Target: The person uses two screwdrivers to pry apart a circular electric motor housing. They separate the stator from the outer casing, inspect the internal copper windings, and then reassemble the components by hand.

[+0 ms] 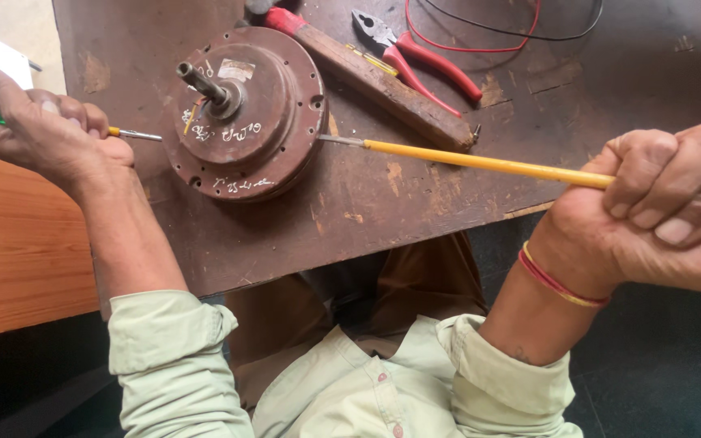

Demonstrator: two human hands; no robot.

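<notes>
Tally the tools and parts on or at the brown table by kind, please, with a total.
Screwdrivers, one in the left hand, one in the right hand: 2
Round motor housing: 1
Red-handled pliers: 1
Wooden-handled tool: 1
Total: 5

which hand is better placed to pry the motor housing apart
Left, probably. The left hand grips its short screwdriver close to the motor housing. The right hand holds the long yellow screwdriver far out at its end.
</notes>
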